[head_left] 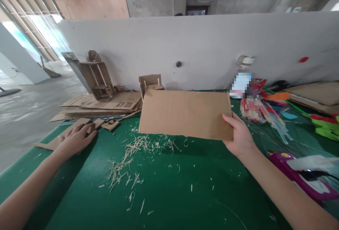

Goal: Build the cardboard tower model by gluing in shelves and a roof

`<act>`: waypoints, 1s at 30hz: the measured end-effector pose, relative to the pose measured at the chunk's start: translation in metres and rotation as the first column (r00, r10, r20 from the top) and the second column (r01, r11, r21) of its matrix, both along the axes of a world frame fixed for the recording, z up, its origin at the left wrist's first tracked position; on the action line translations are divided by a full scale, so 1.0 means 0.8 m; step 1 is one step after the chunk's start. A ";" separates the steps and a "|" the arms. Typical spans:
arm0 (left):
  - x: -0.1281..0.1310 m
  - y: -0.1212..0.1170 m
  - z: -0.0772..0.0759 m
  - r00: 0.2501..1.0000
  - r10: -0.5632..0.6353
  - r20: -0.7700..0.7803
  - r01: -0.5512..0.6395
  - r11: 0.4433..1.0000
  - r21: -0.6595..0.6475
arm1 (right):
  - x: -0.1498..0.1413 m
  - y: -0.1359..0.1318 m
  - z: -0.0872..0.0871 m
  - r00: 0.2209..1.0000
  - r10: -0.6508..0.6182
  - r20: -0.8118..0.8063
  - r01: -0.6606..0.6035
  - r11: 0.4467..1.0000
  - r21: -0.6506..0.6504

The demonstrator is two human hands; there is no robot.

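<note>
My right hand [239, 134] grips the right end of a rectangular cardboard piece [182, 113], thumb on its face and the other fingers behind it. The piece is held up over the green table, its broad face turned toward me. My left hand [76, 138] rests on cut cardboard pieces [54, 141] at the table's left edge, fingers stretched out over them. A small cardboard offcut with a dark mark [110, 125] lies just right of that hand.
Shredded cardboard strips [124, 159] litter the green table [169, 194]. Stacked cardboard sheets [116, 104] and a cardboard model [97, 78] stand at the back left. Bundled sticks [253, 110] and a purple device [299, 177] occupy the right. A low white wall [148, 50] closes the back.
</note>
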State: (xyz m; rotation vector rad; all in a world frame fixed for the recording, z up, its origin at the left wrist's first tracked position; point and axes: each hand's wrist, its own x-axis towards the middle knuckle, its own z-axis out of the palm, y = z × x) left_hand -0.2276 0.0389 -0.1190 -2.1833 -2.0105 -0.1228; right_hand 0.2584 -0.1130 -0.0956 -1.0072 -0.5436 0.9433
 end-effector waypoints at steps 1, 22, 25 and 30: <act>0.000 0.000 0.004 1.000 -0.012 -0.003 0.012 1.000 -0.019 | 0.000 0.000 0.000 1.000 -0.003 -0.004 0.003 1.000 -0.003; 0.136 -0.076 -0.010 0.840 -0.534 0.097 0.541 0.839 -0.061 | 0.031 0.000 0.030 0.979 -0.133 -0.152 0.161 0.969 0.187; 0.201 -0.108 -0.001 0.757 -0.646 0.096 0.653 0.750 -0.109 | 0.032 0.002 0.029 0.972 -0.153 -0.179 0.184 0.969 0.167; 0.307 -0.113 0.025 0.594 -0.783 0.184 0.803 0.560 -0.205 | 0.031 0.001 0.032 0.958 -0.209 -0.195 0.238 0.961 0.139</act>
